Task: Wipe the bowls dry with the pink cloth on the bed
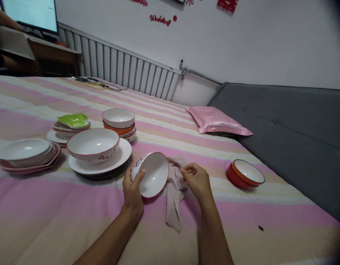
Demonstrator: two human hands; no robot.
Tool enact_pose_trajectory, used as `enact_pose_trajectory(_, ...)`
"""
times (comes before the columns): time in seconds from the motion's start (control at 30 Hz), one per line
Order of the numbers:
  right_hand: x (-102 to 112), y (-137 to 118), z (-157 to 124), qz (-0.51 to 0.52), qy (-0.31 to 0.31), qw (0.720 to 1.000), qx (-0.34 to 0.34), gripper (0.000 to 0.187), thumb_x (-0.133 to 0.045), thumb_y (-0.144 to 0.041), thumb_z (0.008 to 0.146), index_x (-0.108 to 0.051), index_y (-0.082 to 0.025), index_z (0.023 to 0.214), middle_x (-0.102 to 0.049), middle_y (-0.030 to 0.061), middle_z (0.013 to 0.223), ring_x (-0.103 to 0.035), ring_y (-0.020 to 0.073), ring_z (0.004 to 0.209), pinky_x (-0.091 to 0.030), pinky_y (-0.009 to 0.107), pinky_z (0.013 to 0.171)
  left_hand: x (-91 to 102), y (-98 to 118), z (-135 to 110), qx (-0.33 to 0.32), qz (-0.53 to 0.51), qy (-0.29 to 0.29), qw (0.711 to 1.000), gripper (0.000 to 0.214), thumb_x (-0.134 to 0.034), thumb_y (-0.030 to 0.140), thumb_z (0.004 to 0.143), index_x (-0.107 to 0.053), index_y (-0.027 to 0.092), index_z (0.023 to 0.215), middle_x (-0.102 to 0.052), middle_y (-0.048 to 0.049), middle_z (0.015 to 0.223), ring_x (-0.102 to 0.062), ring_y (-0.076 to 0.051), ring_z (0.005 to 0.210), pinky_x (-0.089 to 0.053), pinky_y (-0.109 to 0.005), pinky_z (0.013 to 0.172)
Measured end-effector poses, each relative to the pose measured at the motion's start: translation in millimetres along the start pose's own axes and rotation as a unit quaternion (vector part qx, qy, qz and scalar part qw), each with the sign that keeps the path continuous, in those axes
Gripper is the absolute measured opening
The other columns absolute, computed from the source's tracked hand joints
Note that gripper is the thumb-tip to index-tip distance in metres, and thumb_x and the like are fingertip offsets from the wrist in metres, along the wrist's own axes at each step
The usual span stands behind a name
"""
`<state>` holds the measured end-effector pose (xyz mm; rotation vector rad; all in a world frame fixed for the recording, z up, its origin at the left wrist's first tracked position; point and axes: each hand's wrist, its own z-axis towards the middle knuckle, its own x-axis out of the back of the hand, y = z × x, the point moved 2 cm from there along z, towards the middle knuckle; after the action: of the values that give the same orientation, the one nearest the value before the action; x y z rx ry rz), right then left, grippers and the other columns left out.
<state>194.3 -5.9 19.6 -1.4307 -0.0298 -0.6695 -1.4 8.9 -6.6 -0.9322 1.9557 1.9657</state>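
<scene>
Over bedding (269,213), left grip (133,191) snug on bowl (156,175)

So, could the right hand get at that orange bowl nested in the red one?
Probably yes: only striped bedspread shows between the right hand and the orange bowl, though its fingers seem to pinch a pale pink cloth, which might need releasing first.

Your right hand (197,180), left of the red-orange bowl stack (236,178): bare, slim fingers. Your left hand (133,191), farther left of that stack: same. Both your forearms (215,232) bare, tapering toward wrists.
</scene>
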Motion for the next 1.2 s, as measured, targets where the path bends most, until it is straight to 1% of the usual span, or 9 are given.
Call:
enact_pose_trajectory(0.13,-6,-3,-15,-0.082,-0.249,0.964,-0.048,0.021,-0.077,-0.030,0.059,-0.061,-0.018,0.066,-0.055,-0.0031,0.056,-0.050,0.0115,0.052,-0.034,0.023,0.050,0.4,0,1,-0.014,0.003,0.011,1.000,0.047,-0.073,0.038,0.062,-0.062,0.017,0.102,-0.063,-0.0015,0.088,-0.058,-0.018,0.078,-0.044,-0.030,0.074)
enact_pose_trajectory(0.2,-8,-4,-21,-0.165,-0.290,0.940,-0.068,0.030,-0.083,-0.028,0.051,-0.060,-0.020,0.067,-0.055,-0.0035,0.059,-0.048,0.0118,0.055,-0.030,0.023,0.050,0.3,0,1,-0.013,0.002,0.020,1.000,0.048,-0.073,0.038,0.061,-0.062,0.017,0.103,-0.064,-0.0021,0.089,-0.058,-0.019,0.078,-0.044,-0.031,0.075)
enact_pose_trajectory(0.3,-11,-9,-23,-0.285,-0.265,0.918,-0.075,0.042,-0.087,-0.028,0.043,-0.054,-0.022,0.069,-0.055,-0.0036,0.065,-0.048,0.0142,0.061,-0.029,0.025,0.054,0.4,1,1,-0.009,0.003,0.028,1.000,0.050,-0.073,0.039,0.060,-0.062,0.017,0.104,-0.064,-0.0031,0.091,-0.059,-0.020,0.080,-0.045,-0.032,0.075)
enact_pose_trajectory(0.37,-12,-11,-24,-0.312,-0.254,0.912,-0.082,0.042,-0.085,-0.024,0.045,-0.051,-0.022,0.070,-0.054,-0.0034,0.066,-0.048,0.0151,0.063,-0.029,0.025,0.055,0.9,0,0,-0.008,0.005,0.028,1.000,0.050,-0.073,0.038,0.060,-0.062,0.016,0.104,-0.064,-0.0031,0.091,-0.058,-0.020,0.080,-0.044,-0.032,0.075)
enact_pose_trajectory(0.53,-12,-8,-23,-0.258,-0.254,0.927,-0.097,0.031,-0.074,-0.010,0.053,-0.054,-0.022,0.074,-0.054,-0.0044,0.065,-0.048,0.0123,0.059,-0.028,0.024,0.055,2.6,-1,1,-0.006,0.005,0.033,0.999,0.050,-0.074,0.039,0.061,-0.061,0.017,0.104,-0.063,-0.0032,0.093,-0.058,-0.020,0.083,-0.044,-0.031,0.075)
enact_pose_trajectory(0.7,-10,-1,-19,-0.247,-0.248,0.932,-0.098,0.023,-0.073,-0.015,0.057,-0.061,-0.020,0.075,-0.057,-0.0027,0.066,-0.051,0.0129,0.060,-0.030,0.023,0.054,1.1,0,1,-0.004,0.004,0.032,0.999,0.050,-0.074,0.039,0.061,-0.061,0.017,0.104,-0.063,-0.0028,0.092,-0.057,-0.020,0.081,-0.044,-0.031,0.075)
enact_pose_trajectory(0.87,-12,-1,-18,-0.270,-0.232,0.931,-0.084,0.009,-0.070,-0.016,0.062,-0.062,-0.019,0.065,-0.061,0.0006,0.064,-0.053,0.0141,0.060,-0.030,0.024,0.053,0.8,1,0,0.000,0.002,0.033,0.999,0.051,-0.074,0.039,0.060,-0.060,0.017,0.103,-0.062,-0.0028,0.092,-0.057,-0.019,0.080,-0.044,-0.031,0.074)
enact_pose_trajectory(1.07,-10,4,-15,-0.252,-0.241,0.932,-0.093,0.011,-0.067,-0.015,0.065,-0.059,-0.019,0.058,-0.062,0.0002,0.061,-0.052,0.0125,0.058,-0.032,0.023,0.053,1.1,0,2,0.005,0.008,0.037,0.999,0.052,-0.074,0.039,0.059,-0.059,0.017,0.103,-0.061,-0.0017,0.091,-0.056,-0.019,0.079,-0.043,-0.031,0.074)
enact_pose_trajectory(1.2,-6,6,-14,-0.177,-0.245,0.949,-0.088,0.009,-0.064,-0.013,0.066,-0.060,-0.018,0.060,-0.062,0.0005,0.059,-0.053,0.0122,0.056,-0.034,0.022,0.052,1.6,-1,2,0.006,0.002,0.032,0.999,0.051,-0.074,0.039,0.060,-0.059,0.017,0.103,-0.061,-0.0023,0.092,-0.056,-0.019,0.080,-0.044,-0.030,0.071)
